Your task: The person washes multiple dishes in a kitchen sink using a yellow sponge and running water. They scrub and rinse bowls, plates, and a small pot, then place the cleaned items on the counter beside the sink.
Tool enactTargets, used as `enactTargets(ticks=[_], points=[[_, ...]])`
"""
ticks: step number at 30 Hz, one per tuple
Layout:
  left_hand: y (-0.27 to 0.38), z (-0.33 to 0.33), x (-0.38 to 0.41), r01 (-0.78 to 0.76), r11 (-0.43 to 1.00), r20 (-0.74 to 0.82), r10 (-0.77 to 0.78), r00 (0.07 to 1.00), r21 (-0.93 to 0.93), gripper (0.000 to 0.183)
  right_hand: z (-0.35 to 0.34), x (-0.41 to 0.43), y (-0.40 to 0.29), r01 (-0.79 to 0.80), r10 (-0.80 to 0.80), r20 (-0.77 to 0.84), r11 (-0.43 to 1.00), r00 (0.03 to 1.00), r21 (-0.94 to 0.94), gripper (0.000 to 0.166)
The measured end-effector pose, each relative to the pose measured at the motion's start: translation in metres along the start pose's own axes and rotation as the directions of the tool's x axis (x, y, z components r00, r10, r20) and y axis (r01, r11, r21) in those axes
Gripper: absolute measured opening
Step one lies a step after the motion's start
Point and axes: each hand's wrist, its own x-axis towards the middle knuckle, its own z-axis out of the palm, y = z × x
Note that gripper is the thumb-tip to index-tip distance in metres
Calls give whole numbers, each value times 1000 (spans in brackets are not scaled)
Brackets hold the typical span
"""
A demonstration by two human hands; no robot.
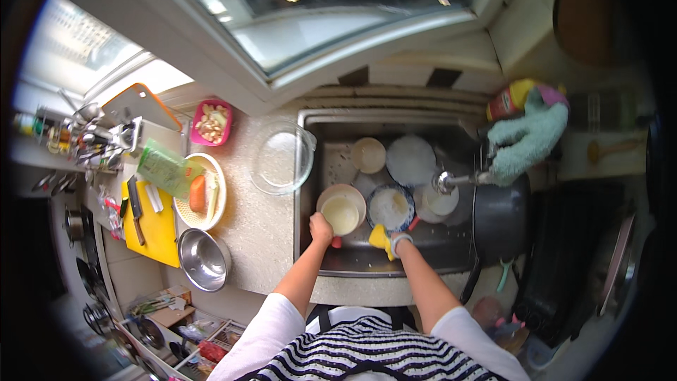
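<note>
My left hand [321, 228] grips the near left rim of a cream bowl [341, 216] at the sink's left side. A small red part shows beside the fingers; what it belongs to is unclear. In my right hand [401, 241] is a yellow sponge or cloth [380, 238], close to the near rim of a blue-patterned bowl [391, 207] with whitish, cloudy contents. Behind these stand a small beige bowl [368, 155] and a larger vessel of whitish water [411, 160]. A pale vessel [440, 203] sits under the faucet [446, 182].
Left of the sink [359, 267] are a clear glass bowl [281, 157], a steel bowl [204, 260], a basket [221, 190] with a carrot [197, 193], and a knife [135, 205] on a yellow cutting board [158, 241]. A dark pan [501, 214] stands at the sink's right.
</note>
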Motion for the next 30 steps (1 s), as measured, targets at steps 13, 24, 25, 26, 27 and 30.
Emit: enactTargets(ticks=[13,24,25,26,27,30], points=[[-3,0,-13,-40,998,-65,43,997,42,22,38,-79,-45,-18,175,-303,889,937,457,28],[74,2,-57,-348,902,109,385,916,-257,64,-13,-194,-104,-633,-136,728,405,672,660,29],[93,-2,-66,-394,883,128,435,891,-256,71,-15,-202,-107,-660,-146,734,350,663,665,29],[110,-8,-76,-438,862,145,482,864,-257,78,-14,-200,-100,-638,-265,730,359,630,681,30],[123,-14,-84,-476,849,168,517,839,-231,82,-12,-197,-90,-610,-384,710,365,590,704,30],[131,-23,-82,-504,839,145,535,832,-206,72,-8,-197,-91,-530,-323,697,471,640,705,31]])
